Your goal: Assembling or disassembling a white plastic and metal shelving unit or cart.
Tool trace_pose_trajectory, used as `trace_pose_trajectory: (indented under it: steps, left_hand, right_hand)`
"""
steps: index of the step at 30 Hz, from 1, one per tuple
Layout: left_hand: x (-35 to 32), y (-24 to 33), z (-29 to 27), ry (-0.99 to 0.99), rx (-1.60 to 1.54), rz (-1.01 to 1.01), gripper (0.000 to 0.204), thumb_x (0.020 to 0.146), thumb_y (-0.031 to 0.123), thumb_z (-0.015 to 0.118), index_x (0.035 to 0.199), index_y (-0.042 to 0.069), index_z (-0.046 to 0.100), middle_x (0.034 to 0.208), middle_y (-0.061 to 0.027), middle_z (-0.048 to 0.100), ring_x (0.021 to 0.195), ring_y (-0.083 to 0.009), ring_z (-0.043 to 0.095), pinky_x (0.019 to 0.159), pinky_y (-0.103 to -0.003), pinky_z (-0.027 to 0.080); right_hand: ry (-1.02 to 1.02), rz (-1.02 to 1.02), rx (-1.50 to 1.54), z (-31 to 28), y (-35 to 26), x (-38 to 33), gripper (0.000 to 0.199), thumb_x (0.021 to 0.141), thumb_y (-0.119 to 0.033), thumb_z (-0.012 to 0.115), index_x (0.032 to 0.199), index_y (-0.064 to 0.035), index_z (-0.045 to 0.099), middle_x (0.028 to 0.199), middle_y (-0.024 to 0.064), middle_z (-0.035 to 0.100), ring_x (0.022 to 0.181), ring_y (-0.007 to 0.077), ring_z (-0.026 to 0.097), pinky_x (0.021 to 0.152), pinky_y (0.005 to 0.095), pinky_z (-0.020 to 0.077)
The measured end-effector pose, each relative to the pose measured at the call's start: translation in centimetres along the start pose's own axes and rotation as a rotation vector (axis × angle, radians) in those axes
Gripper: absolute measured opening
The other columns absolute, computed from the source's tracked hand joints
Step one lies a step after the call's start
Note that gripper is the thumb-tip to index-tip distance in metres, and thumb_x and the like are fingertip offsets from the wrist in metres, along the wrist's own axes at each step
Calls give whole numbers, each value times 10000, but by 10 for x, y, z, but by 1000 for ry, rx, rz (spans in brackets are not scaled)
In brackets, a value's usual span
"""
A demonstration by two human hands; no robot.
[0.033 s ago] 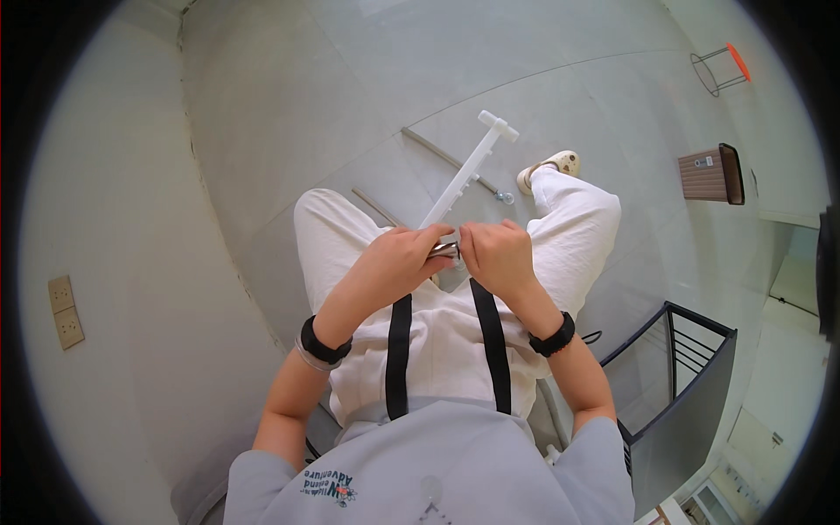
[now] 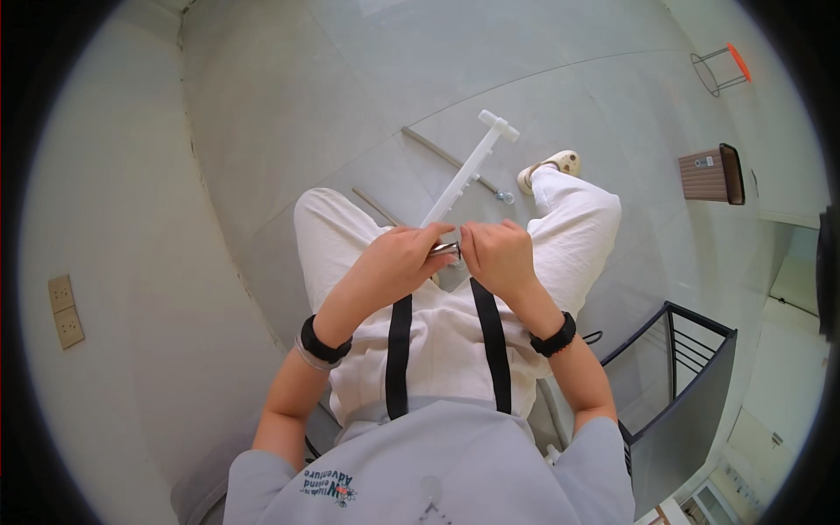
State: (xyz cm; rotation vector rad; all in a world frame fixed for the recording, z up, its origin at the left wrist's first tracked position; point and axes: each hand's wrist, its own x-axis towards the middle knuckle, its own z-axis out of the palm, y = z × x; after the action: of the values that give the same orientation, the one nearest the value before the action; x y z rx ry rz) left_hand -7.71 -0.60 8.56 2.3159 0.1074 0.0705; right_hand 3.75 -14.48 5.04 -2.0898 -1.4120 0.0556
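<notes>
I sit with both hands together over my lap, in white trousers with black straps. My left hand grips the near end of a long white bar, which points away from me and ends in a short crosspiece. My right hand pinches a small shiny metal cylinder at that same near end, between the two hands. The fingers hide how the cylinder meets the bar. Each wrist wears a black band.
Two thin grey rods lie on the grey floor beyond my knees, with a small metal fitting near my sandalled foot. A brown bin and an orange-topped stool stand far right. A black metal frame is at my right.
</notes>
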Motion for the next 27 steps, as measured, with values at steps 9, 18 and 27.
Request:
trace_pose_trajectory:
  steps: [9, 18, 27]
  left_hand:
    - [2, 3, -2, -62, -23, -52, 428, 757, 131, 666, 1135, 36, 488, 904, -123, 589, 839, -295, 585, 732, -369, 467]
    - [4, 0, 2, -10, -68, -25, 372, 784, 87, 646, 1121, 13, 507, 971, -130, 557, 845, -293, 580, 740, -356, 474]
    - [4, -7, 4, -19, -26, 12, 328, 789, 90, 634, 1090, 23, 523, 939, -121, 572, 786, -290, 587, 694, -354, 482]
  right_hand:
    - [10, 17, -17, 0, 3, 0, 226, 852, -131, 490, 639, -59, 517, 526, 89, 510, 472, 278, 492, 492, 360, 367]
    - [53, 25, -66, -1, 7, -2, 241, 842, -170, 520, 621, -75, 526, 490, 61, 501, 433, 246, 490, 469, 343, 372]
    - [34, 18, -73, -1, 5, -3, 240, 842, -170, 518, 621, -77, 523, 494, 61, 508, 440, 248, 496, 469, 344, 373]
